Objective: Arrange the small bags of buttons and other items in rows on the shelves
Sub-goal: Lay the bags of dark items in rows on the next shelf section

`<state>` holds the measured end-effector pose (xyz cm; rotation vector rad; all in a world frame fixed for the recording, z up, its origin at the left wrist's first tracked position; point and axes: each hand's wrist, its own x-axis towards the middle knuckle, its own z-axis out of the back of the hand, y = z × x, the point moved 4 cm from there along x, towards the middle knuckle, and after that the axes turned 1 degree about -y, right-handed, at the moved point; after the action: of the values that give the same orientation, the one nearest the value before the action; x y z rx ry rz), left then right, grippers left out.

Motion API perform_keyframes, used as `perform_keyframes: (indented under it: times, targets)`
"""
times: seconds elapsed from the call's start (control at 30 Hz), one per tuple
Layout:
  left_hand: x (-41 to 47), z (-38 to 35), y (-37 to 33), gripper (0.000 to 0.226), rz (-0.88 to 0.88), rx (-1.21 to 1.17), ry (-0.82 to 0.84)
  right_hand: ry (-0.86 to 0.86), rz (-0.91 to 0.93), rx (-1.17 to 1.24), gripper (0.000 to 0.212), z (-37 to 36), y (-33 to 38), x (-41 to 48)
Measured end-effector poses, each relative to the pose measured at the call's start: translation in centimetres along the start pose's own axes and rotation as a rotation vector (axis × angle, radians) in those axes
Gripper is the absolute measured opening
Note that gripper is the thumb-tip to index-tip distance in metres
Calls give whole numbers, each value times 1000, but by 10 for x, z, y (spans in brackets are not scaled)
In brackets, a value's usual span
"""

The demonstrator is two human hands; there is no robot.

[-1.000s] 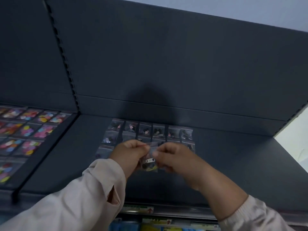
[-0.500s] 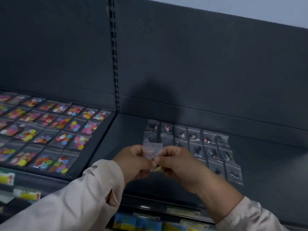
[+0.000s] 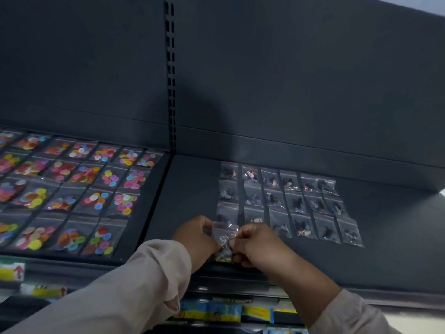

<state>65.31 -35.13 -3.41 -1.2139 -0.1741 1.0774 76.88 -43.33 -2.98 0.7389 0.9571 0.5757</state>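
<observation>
My left hand (image 3: 196, 239) and my right hand (image 3: 257, 244) meet over the front of the dark right shelf (image 3: 190, 189). Between them they pinch a small clear bag (image 3: 224, 233) with dark bits inside, and more small bags bunch below it in my grip. Behind my hands, clear bags of dark items (image 3: 289, 201) lie in three rows on the right shelf. On the left shelf, bags of coloured buttons (image 3: 79, 189) lie in several rows.
A slotted upright post (image 3: 171, 75) divides the two shelf bays against the dark back panel. Price labels (image 3: 12, 271) run along the left shelf's front edge. Blue and yellow packets (image 3: 224, 312) sit on a lower shelf below my arms.
The view has swung left and down, bringing the left shelf of coloured buttons into sight. My hands stay together on the clear bag, now lower, near the front row.
</observation>
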Motion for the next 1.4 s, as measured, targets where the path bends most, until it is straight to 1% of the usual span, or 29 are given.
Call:
perform_keyframes:
  times: [0.17, 0.3, 0.37, 0.47, 0.57, 0.73, 0.87, 0.97, 1.03, 1.13, 1.3, 1.4]
  targets:
    - [3, 3, 0, 43, -78, 137, -10, -84, -26, -106, 20, -2, -2, 5]
    - [-2, 4, 0, 54, -210, 288, 7, -136, -16, -115, 19, 0, -1, 3]
    - [-5, 4, -1, 52, -287, 341, 29, -147, -11, -104, 17, 0, 0, 2]
    - [-6, 3, -3, 36, -374, 453, 58, -167, -22, -141, 19, 0, -1, 4]
    - [-4, 2, -2, 30, -394, 515, 80, -179, -29, -168, 22, 1, -1, 4]
    - [1, 0, 4, 22, -399, 545, 104, -240, 10, -255, 25, -2, -1, 2]
    - [5, -1, 7, 24, -399, 517, 106, -270, 30, -299, 24, -3, -4, 3]
    - [3, 2, 5, 34, -411, 496, 96, -292, 51, -279, 22, -2, -5, 3]
    - [-1, 8, 2, 37, -438, 493, 51, -319, 90, -279, 19, 1, -4, -2]
    - [-11, 23, -3, 41, -500, 557, -58, -356, 209, -348, 16, 1, 6, -13]
    - [-28, 50, -7, 48, -607, 723, -246, -417, 509, -707, 11, -9, 34, -29]
    - [-43, 71, -3, 49, -587, 840, -350, -373, 650, -801, 32, -20, 47, -30]
